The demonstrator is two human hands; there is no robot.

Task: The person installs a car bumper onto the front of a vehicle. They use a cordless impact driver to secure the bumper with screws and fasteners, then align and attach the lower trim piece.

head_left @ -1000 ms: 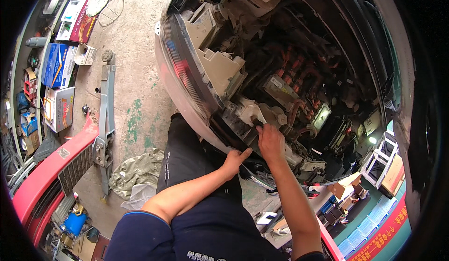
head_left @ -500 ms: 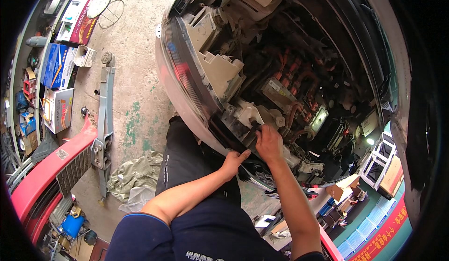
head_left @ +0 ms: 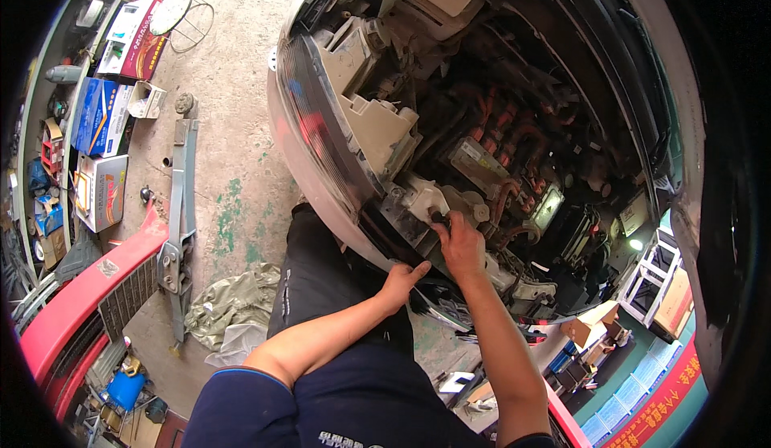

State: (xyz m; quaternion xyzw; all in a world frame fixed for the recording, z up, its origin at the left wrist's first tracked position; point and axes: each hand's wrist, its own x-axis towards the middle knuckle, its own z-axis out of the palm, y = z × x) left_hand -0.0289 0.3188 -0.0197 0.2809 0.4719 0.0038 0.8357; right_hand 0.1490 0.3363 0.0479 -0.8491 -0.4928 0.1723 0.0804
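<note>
My right hand (head_left: pixel 463 246) reaches into the open engine bay of a car, its fingers pinched on a small black cap (head_left: pixel 438 217). This cap sits at the neck of a dusty whitish plastic reservoir (head_left: pixel 424 197) just behind the headlight. My left hand (head_left: pixel 398 284) is at the car's front edge (head_left: pixel 376 239), thumb stretched over it toward the right and the other fingers curled, partly hidden. Left of the reservoir runs the long clear headlight (head_left: pixel 325 119).
Orange cables (head_left: pixel 504 195) and a lit work lamp (head_left: pixel 549 207) lie deeper in the bay. A red bumper (head_left: pixel 88 295), a grey metal beam (head_left: pixel 183 183) and a crumpled cloth (head_left: pixel 233 303) lie on the floor at left. Boxes (head_left: pixel 100 115) stand along the shelf.
My right hand has turned slightly at the black cap, its fingers still pinched. My left hand stays at the car's front edge.
</note>
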